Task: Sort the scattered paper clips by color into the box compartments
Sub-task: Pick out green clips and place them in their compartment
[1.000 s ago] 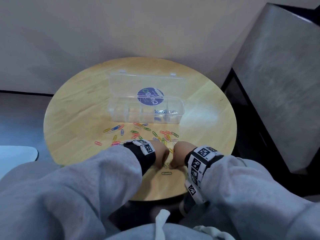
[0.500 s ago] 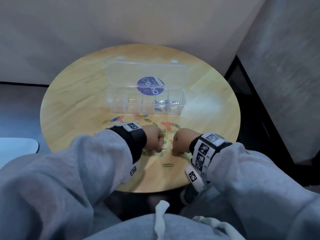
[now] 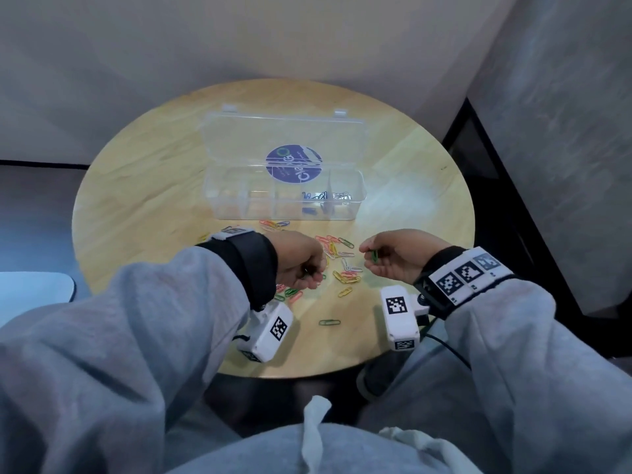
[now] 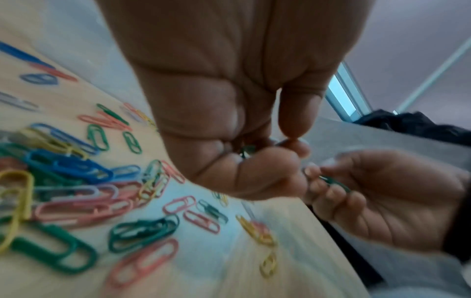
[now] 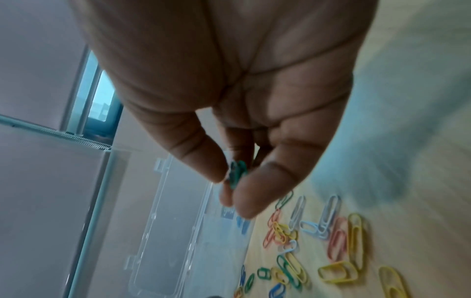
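Progress was at an early stage. The clear box (image 3: 284,200) stood at 12 o'clock on the round table (image 3: 136,186), lid (image 3: 284,138) open toward the far side. Only its right-hand compartments held clips — a few dark blue ones (image 3: 313,196) and, in the end cell at 3 o'clock, some pale or silver ones (image 3: 342,196). The left-hand compartments appeared bare, as far as the head view showed.

Most of the scattered paper clips (image 3: 342,265) remained on the table between the box and the hands: yellow, pink, green, blue and pale ones, loosely mixed. One green clip (image 3: 329,322) lay apart at 6 o'clock of the pile.

The right hand (image 3: 396,256) was raised above the table, thumb and fingertips (image 5: 211,167) pinched on a green paper clip (image 5: 237,173). The left hand (image 3: 301,265) hovered over the pile with fingers curled into the palm; the left wrist view showed a small green piece (image 4: 247,150) held inside the curl, seemingly another green clip.

Judgement: green was the color in hand, with no green compartment started yet. Nearly all sorting remained.
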`<state>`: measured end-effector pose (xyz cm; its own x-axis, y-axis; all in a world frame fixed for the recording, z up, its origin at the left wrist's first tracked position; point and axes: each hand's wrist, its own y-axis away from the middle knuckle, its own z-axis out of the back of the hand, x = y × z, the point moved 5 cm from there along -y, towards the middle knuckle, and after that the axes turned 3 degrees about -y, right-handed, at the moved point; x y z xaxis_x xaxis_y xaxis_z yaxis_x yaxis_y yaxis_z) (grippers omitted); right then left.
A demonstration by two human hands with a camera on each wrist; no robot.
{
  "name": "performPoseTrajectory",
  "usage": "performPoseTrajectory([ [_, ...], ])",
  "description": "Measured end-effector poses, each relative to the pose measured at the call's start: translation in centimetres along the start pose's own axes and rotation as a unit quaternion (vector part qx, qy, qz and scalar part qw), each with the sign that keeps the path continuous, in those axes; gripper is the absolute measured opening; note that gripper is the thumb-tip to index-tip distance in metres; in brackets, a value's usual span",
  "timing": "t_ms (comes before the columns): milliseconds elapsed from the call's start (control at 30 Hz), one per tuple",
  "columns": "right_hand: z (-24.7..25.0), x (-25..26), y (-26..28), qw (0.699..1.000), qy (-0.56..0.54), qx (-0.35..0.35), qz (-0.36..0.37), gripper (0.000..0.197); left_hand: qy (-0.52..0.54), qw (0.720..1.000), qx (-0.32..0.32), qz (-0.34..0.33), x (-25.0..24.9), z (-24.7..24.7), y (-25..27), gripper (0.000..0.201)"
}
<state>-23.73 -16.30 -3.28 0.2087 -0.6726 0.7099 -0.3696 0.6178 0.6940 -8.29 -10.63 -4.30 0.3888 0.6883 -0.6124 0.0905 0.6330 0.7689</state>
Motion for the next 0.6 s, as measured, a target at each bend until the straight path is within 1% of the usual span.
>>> performPoseTrajectory([
  [33,0.0,-0.1,0.0,1.0,-0.006,0.003,0.0,0.018,-0.024,1.0,-0.007,0.005,-0.1,-0.4,-0.1,0.022],
  [67,-0.1,-0.2,0.0,1.0,-0.003,0.009,0.001,0.019,-0.085,0.996,-0.02,-0.006,-0.3,-0.9,-0.1,0.017],
  [100,-0.2,-0.2,-0.1,1.0,0.005,0.014,0.003,0.021,-0.183,0.982,-0.034,-0.028,-0.6,-1.3,-0.2,0.011],
  [133,-0.3,-0.1,-0.1,1.0,0.016,0.017,0.008,0.022,-0.289,0.954,-0.045,-0.057,-0.9,-1.7,-0.3,0.012],
  [167,-0.4,0.0,-0.1,0.999,0.026,0.016,0.015,0.023,-0.383,0.919,-0.049,-0.08,-1.1,-2.1,-0.2,0.017],
  [200,-0.4,0.2,-0.2,0.999,0.032,0.012,0.021,0.023,-0.45,0.888,-0.043,-0.087,-1.1,-2.6,-0.1,0.022],
  [233,-0.4,0.3,-0.2,0.999,0.035,0.008,0.026,0.023,-0.493,0.865,-0.038,-0.09,-1.0,-3.0,-0.1,0.025],
  [267,-0.3,0.4,-0.3,0.999,0.036,0.003,0.03,0.024,-0.519,0.849,-0.036,-0.095,-1.0,-3.3,-0.1,0.025],
  [300,-0.1,0.4,-0.3,0.999,0.035,-0.002,0.033,0.024,-0.532,0.84,-0.038,-0.099,-1.1,-3.6,-0.2,0.024],
  [433,0.3,0.3,-0.5,0.999,0.025,-0.019,0.037,0.025,-0.549,0.827,-0.037,-0.112,-1.1,-5.0,-0.6,0.019],
  [600,0.0,0.0,-0.5,0.999,0.026,-0.02,0.036,0.024,-0.575,0.811,-0.023,-0.105,-1.0,-6.0,-0.4,0.017],
])
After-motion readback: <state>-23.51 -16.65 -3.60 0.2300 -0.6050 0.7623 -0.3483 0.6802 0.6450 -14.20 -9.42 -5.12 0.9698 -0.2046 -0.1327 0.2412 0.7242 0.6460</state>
